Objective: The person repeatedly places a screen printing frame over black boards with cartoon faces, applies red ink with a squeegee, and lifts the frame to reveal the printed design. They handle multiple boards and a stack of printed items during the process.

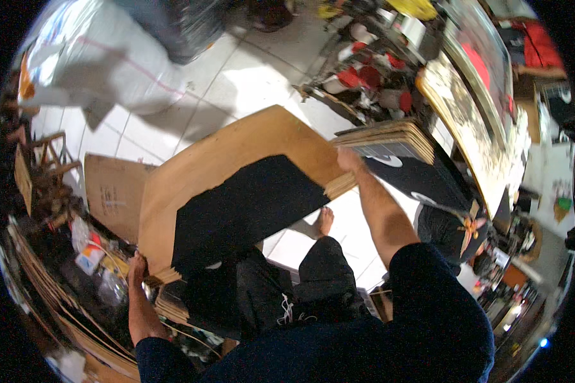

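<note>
**Stack of boards held at both ends above the floor**

The stack of thin wooden boards (236, 159) is off the floor, carried between both hands in front of the seated person, tilted with its right end higher. A black sheet (249, 207) lies on the top board, covering its near half. The left hand (137, 265) is closed around the near left corner, fingers wrapped over the layered edges. The right hand (348, 159) is clamped on the right end, thumb on top, where the board edges fan out slightly.

Progress, as a judgement: the stack is gripped and lifted; it has not been set down anywhere.

A second pile of similar boards (390, 137) sits just beyond the right hand, with black printed sheets (415, 175) on its near side. A flat cardboard piece (112, 191) lies on the tiled floor (236, 76) to the left. Far left, a large pale bag (89, 57). Far right, a cluttered rack of red and white items (370, 76). More boards (172, 306) are piled near left, crowding the left hand.
</note>
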`<state>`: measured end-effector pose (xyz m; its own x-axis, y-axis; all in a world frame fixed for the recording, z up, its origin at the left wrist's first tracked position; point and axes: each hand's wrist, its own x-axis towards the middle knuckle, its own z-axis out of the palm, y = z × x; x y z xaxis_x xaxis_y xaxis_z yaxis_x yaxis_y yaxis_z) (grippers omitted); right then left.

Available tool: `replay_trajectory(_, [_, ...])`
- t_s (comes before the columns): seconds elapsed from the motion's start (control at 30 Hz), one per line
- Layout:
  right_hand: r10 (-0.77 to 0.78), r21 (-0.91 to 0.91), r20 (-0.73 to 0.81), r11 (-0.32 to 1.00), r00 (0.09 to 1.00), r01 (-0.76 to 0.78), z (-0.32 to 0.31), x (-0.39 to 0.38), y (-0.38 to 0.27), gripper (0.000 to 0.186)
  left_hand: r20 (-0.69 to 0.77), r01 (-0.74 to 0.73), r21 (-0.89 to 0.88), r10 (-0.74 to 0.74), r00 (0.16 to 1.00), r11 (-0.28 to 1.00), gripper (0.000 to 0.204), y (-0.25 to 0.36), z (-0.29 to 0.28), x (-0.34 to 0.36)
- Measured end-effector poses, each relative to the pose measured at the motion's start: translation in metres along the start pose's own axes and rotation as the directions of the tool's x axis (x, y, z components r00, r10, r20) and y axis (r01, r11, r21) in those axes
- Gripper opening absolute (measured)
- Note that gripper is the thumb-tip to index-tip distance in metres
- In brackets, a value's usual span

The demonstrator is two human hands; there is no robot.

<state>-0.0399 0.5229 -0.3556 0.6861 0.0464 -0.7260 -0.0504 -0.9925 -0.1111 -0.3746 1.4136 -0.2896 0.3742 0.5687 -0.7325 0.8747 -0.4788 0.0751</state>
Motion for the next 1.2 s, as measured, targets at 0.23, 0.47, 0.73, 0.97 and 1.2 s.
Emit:
replay_trajectory(0.23, [0.371,0.466,0.284,0.752,0.884,-0.465,0.193,-0.203,0.061,0.061,0.204,-0.19,0.975,0.823,0.529,-0.12,0.044,0.111,-0.07,-0.054])
replay_trajectory(0.47, [0.483,0.635,0.221,0.589,0.848,-0.501,0.349,-0.334,0.203,0.043,0.591,-0.287,0.8,0.611,0.527,-0.527,0.033,0.23,0.031,-0.129])
replay_trajectory(0.73, [0.154,-0.324,-0.455,0.889,0.877,-0.324,0.503,-0.444,0.413,0.035,0.507,-0.674,0.731,0.574,0.643,0.109,0.04,0.385,0.255,-0.197])
replay_trajectory(0.97, [-0.168,-0.678,-0.653,0.564,0.739,-0.471,0.454,-0.502,0.613,0.016,0.717,-0.775,0.629,0.426,0.552,-0.056,0.033,0.551,0.413,-0.27])
replay_trajectory(1.2, [0.352,-0.121,-0.335,0.904,0.874,-0.411,0.399,-0.466,0.697,0.017,0.559,-0.608,0.792,0.334,0.759,0.057,0.059,0.65,0.441,-0.335])
